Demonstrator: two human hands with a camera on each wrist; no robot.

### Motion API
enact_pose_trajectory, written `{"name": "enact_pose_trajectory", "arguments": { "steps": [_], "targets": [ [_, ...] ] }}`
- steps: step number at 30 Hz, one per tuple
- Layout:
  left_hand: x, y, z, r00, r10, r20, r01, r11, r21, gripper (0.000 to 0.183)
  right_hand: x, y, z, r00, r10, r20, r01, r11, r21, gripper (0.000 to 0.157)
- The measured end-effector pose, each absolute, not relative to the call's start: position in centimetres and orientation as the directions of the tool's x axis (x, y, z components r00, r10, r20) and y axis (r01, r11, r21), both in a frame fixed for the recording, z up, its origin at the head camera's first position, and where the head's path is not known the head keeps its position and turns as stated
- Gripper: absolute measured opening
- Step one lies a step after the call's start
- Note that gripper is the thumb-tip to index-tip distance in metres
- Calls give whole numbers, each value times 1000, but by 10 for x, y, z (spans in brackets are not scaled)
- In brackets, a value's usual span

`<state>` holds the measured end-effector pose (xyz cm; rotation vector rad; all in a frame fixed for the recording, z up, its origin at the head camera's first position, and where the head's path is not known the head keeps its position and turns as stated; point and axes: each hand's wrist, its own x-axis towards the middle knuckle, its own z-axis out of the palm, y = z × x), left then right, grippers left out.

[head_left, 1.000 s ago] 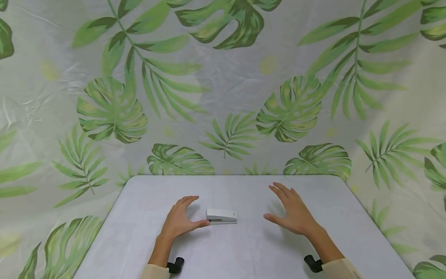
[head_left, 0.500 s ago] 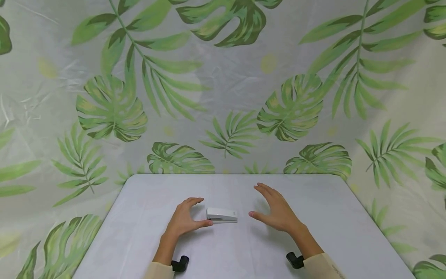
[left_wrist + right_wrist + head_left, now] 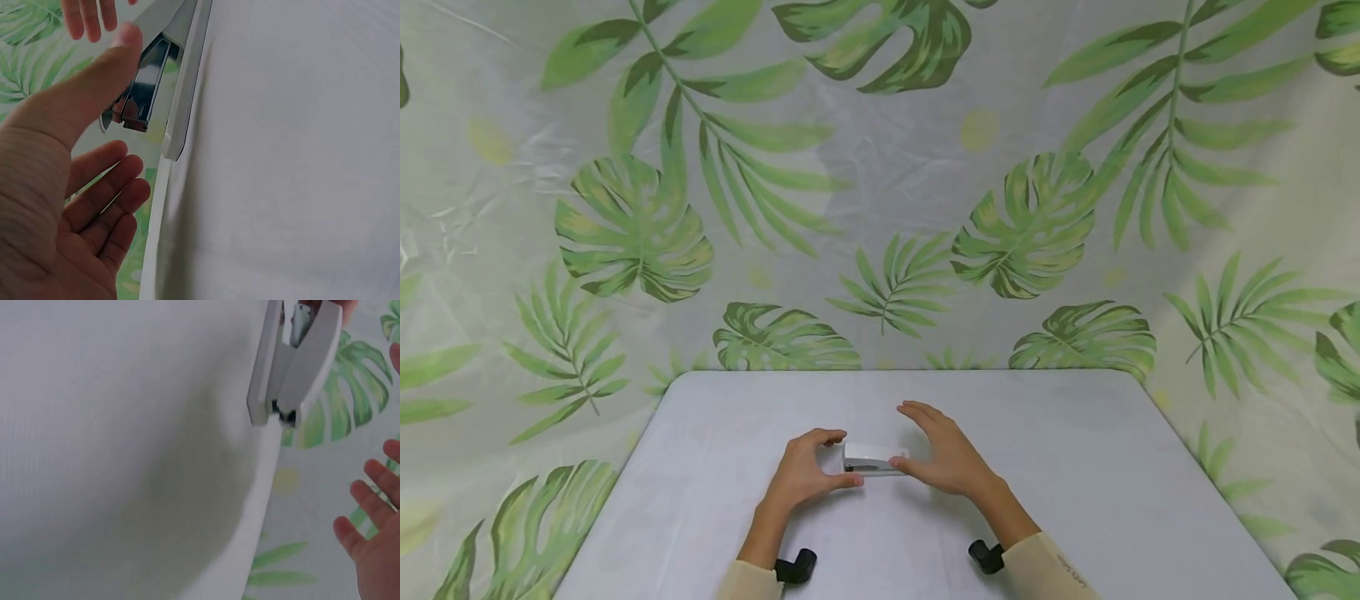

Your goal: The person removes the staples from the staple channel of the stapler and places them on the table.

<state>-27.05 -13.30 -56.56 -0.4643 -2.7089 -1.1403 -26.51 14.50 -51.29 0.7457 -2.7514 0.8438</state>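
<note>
A white stapler (image 3: 868, 454) lies on the table near its middle, its long side running left to right. My left hand (image 3: 801, 472) curves about the stapler's left end, fingertips on the far side and thumb on the near side. In the left wrist view the thumb (image 3: 94, 87) overlaps the stapler's upper arm, and the other fingers hang loosely bent apart from it. My right hand (image 3: 947, 458) is spread at the stapler's right end, its thumb tip overlapping that end in the head view. The right wrist view shows its fingers (image 3: 375, 503) extended and apart from the stapler.
The table (image 3: 1060, 450) has a white cover and rounded far corners. Behind it hangs a pale cloth (image 3: 910, 183) printed with green leaves. A black wrist mount (image 3: 797, 567) sits on the left wrist, another black mount (image 3: 987, 557) on the right.
My right hand has moved left, from well off to the side up to the stapler's right end. The left hand has shifted slightly right, around the left end. The stapler has stayed in place.
</note>
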Motion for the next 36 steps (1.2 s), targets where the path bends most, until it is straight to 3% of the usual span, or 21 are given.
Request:
{"name": "enact_pose_trajectory", "arguments": {
  "steps": [11, 23, 36],
  "targets": [
    [-267, -131, -574, -936, 214, 280, 350, 653, 671, 65, -265, 119, -527, -846, -461, 268, -530, 669, -522, 75],
    [-268, -128, -577, -942, 206, 264, 334, 631, 700, 54, -268, 100, -542, -813, -509, 282, -578, 650, -493, 54],
    [-271, -128, -580, -922, 170, 349, 379, 587, 715, 37, -268, 83, -538, -792, -532, 299, -609, 655, -448, 41]
  ]
}}
